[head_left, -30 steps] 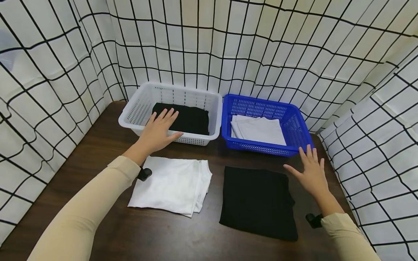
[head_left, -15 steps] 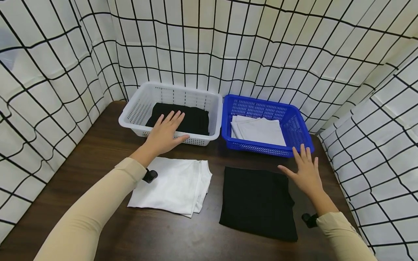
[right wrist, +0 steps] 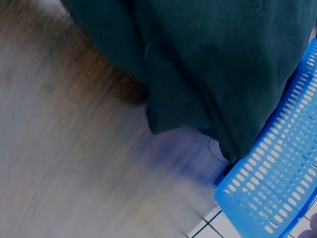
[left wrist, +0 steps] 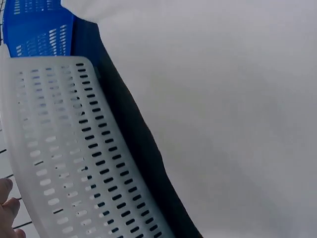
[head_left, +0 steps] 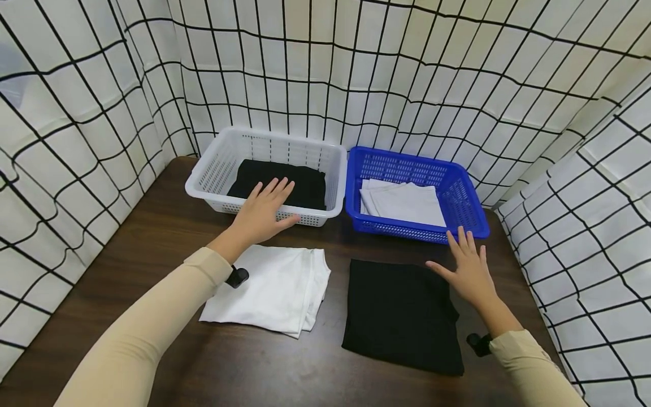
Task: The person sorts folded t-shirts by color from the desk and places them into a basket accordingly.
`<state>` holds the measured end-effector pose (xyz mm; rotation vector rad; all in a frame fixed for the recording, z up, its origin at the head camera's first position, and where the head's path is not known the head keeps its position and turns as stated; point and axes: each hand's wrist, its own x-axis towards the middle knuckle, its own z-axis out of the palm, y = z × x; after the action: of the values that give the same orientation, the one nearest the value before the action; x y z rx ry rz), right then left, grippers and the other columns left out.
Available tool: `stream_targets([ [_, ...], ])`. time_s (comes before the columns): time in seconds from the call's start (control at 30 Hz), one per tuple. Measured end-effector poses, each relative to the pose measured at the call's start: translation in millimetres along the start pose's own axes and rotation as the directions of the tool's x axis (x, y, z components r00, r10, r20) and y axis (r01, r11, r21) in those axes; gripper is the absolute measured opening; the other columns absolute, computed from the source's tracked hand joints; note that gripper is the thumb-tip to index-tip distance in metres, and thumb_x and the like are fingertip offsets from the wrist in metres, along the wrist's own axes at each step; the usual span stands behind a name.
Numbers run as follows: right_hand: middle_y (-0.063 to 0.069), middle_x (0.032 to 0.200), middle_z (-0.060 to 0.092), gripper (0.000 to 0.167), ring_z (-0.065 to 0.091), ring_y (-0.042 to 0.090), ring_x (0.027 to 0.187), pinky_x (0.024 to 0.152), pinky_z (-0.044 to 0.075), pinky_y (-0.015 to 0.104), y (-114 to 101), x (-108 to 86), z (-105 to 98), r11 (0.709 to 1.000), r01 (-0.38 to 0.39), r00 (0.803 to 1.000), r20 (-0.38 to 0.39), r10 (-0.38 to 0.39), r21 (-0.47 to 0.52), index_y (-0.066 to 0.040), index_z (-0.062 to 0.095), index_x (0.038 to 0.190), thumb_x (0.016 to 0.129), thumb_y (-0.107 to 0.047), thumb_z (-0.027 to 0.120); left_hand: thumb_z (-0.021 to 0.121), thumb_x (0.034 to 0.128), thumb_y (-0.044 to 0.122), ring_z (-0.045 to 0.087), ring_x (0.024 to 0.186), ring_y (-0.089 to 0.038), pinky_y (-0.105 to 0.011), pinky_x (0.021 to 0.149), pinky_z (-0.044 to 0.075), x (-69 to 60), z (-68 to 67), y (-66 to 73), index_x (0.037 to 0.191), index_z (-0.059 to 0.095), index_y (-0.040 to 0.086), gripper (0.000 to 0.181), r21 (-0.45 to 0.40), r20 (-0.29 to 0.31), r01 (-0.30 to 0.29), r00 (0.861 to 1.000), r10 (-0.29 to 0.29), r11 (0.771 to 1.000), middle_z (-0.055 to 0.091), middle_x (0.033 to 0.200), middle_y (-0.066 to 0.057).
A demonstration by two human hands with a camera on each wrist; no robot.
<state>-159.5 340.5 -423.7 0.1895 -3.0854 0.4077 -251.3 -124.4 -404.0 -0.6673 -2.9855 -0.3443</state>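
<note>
My left grip [head_left: 260, 217] and right grip [head_left: 471, 276] spread empty; white basket [head_left: 285, 148] and blue basket [head_left: 407, 227] hug the tabletop's [head_left: 305, 373] far edge, probably leaving white garment [head_left: 269, 291] and black garment [head_left: 399, 316] room

This looks like a small screened-off working corner. A white black-checked cloth [head_left: 297, 70] hangs from ten to two o'clock, around three sides of a brown table [head_left: 244, 370]

Long beige sleeves [head_left: 144, 328]; small black wrist cameras [head_left: 237, 277].
</note>
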Motion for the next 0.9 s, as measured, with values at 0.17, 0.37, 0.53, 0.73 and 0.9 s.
stream_targets([
  [0.17, 0.025, 0.165, 0.000, 0.100, -0.003, 0.046, 0.153, 0.119, -0.009, 0.069, -3.3, 0.2, 0.3, 1.000, -0.004, 0.999, 0.036, 0.004, 0.015, -0.005, 0.011, 0.159, 0.092, -0.066, 0.053, 0.050, 0.0965, 0.061, 0.010, 0.156, -0.031, -0.052, 0.127, 0.002, -0.8, 3.6, 7.0, 0.161, 0.014, 0.014, 0.087, -0.005, 0.037, -0.018, 0.999, 0.018, 1.000, 0.016, 0.168, -0.011],
  [0.37, 0.023, 0.166, -0.002, 0.100, -0.005, 0.043, 0.153, 0.119, -0.007, 0.069, -5.2, -2.5, 1.2, 1.000, -0.013, 0.998, 0.061, 0.011, 0.025, -0.005, 0.010, 0.159, 0.092, -0.065, 0.054, 0.051, 0.0964, 0.060, 0.011, 0.156, -0.030, -0.052, 0.127, 0.001, -0.7, 9.6, 12.8, 0.160, 0.018, 0.017, 0.084, -0.025, 0.036, -0.045, 0.998, 0.046, 0.999, 0.014, 0.168, -0.009],
  [0.53, 0.023, 0.166, -0.002, 0.102, -0.008, 0.041, 0.154, 0.119, -0.007, 0.068, -7.6, -7.7, 1.5, 0.999, -0.007, 0.997, 0.079, 0.004, 0.041, -0.004, 0.009, 0.159, 0.092, -0.066, 0.054, 0.051, 0.0962, 0.060, 0.013, 0.156, -0.030, -0.052, 0.127, 0.003, -1.0, 12.3, 17.2, 0.160, 0.020, 0.017, 0.083, -0.029, 0.036, -0.060, 0.997, 0.061, 0.998, 0.015, 0.168, -0.008],
  [0.73, 0.022, 0.166, -0.002, 0.101, -0.007, 0.040, 0.154, 0.120, -0.007, 0.067, -9.7, -10.5, 1.8, 0.999, 0.000, 0.997, 0.079, -0.003, 0.035, -0.004, 0.009, 0.159, 0.092, -0.066, 0.053, 0.050, 0.0965, 0.061, 0.014, 0.156, -0.030, -0.052, 0.127, 0.004, 0.6, 14.1, 25.8, 0.160, 0.020, 0.017, 0.083, -0.034, 0.032, -0.078, 0.996, 0.079, 0.996, 0.017, 0.168, -0.008],
  [0.9, 0.021, 0.166, 0.001, 0.102, -0.004, 0.041, 0.154, 0.121, -0.005, 0.066, -16.4, -12.0, 3.0, 0.999, 0.016, 0.996, 0.087, -0.018, 0.028, -0.004, 0.011, 0.159, 0.091, -0.065, 0.056, 0.049, 0.0964, 0.062, 0.017, 0.155, -0.029, -0.053, 0.127, 0.008, 1.6, 17.7, 31.4, 0.160, 0.021, 0.017, 0.082, -0.020, 0.028, -0.091, 0.995, 0.092, 0.996, 0.018, 0.167, -0.007],
])
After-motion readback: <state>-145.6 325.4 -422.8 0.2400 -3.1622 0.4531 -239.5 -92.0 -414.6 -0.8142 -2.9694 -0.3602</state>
